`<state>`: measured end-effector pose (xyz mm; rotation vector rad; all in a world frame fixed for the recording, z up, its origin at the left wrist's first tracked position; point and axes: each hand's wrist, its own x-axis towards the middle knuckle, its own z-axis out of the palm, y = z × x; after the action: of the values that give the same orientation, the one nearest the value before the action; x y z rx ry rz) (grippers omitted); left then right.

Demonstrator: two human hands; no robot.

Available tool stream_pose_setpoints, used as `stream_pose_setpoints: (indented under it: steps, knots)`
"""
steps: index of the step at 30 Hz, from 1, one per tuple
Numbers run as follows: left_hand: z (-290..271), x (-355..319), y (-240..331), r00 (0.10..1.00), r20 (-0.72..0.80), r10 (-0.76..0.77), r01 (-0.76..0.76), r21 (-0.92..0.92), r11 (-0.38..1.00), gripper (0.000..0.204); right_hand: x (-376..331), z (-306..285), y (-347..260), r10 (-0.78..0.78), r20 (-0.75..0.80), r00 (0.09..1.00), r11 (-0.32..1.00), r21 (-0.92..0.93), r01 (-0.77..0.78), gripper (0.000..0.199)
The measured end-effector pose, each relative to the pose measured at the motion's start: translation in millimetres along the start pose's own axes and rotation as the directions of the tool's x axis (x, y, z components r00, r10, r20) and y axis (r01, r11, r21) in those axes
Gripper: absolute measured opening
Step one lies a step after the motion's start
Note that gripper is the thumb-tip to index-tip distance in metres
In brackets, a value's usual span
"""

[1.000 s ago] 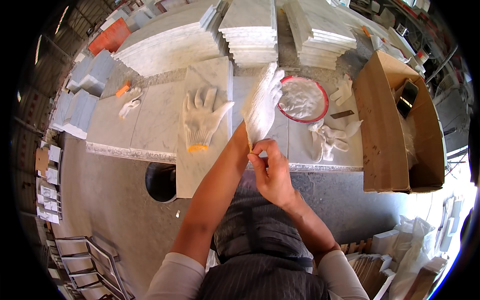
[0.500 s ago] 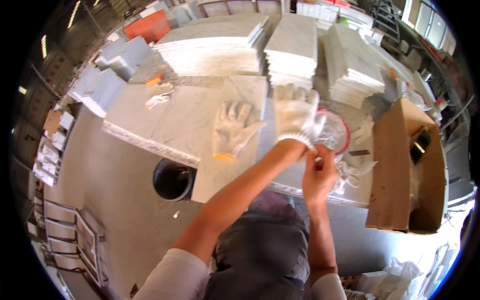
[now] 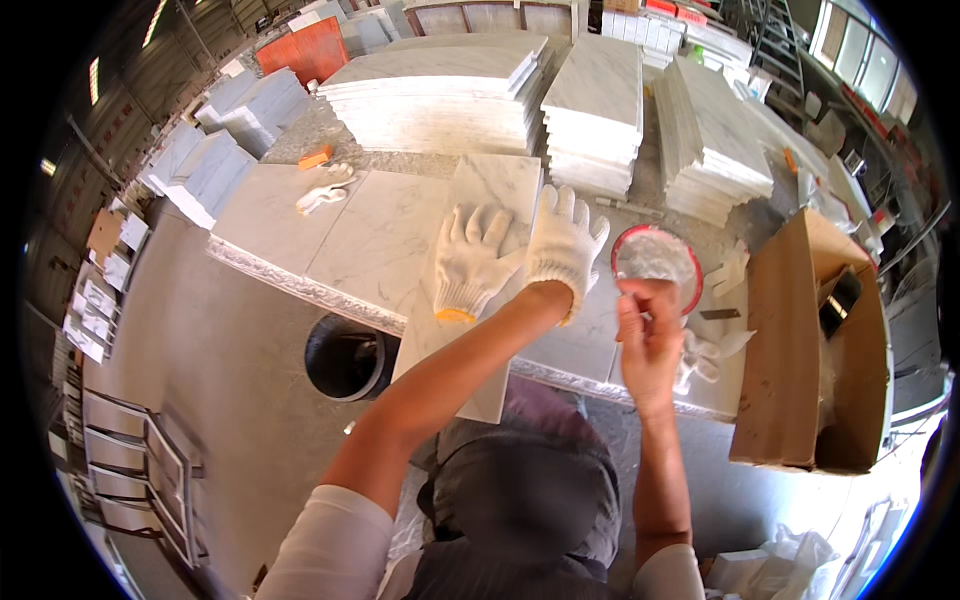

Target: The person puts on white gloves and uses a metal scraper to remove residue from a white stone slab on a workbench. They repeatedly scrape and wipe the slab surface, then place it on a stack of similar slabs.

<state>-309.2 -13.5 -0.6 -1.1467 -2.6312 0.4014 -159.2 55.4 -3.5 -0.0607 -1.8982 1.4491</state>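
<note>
Gloved left hand (image 3: pixel 562 245) spread, spare white glove (image 3: pixel 468 262) just beside its fingers (image 3: pixel 575 208)

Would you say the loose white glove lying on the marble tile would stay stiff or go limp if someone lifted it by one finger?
The loose white glove would probably go limp: it looks knitted and lies flat on the marble tile. It is likely light and grippy rather than slippery, and unlikely to roll.

White knit glove (image 3: pixel 565 243) worn, second glove (image 3: pixel 467 262) flat on marble tile (image 3: pixel 500 190)
</note>
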Motion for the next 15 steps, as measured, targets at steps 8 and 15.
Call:
stream_pose_setpoints:
  steps: [8, 15]
  knots:
    - [2, 3, 4, 0.984, -0.138, 0.114, -0.096, 0.135, 0.986, 0.043, 0, 26, 23, -0.127, 0.064, 0.990, 0.943, -0.301, 0.141, 0.023]
    - [2, 2, 9, 0.955, 0.188, 0.229, -0.284, 0.361, 0.888, 0.049, 6, -9, 20, 0.492, 0.160, 0.855, 0.615, 0.631, -0.473, 0.009]
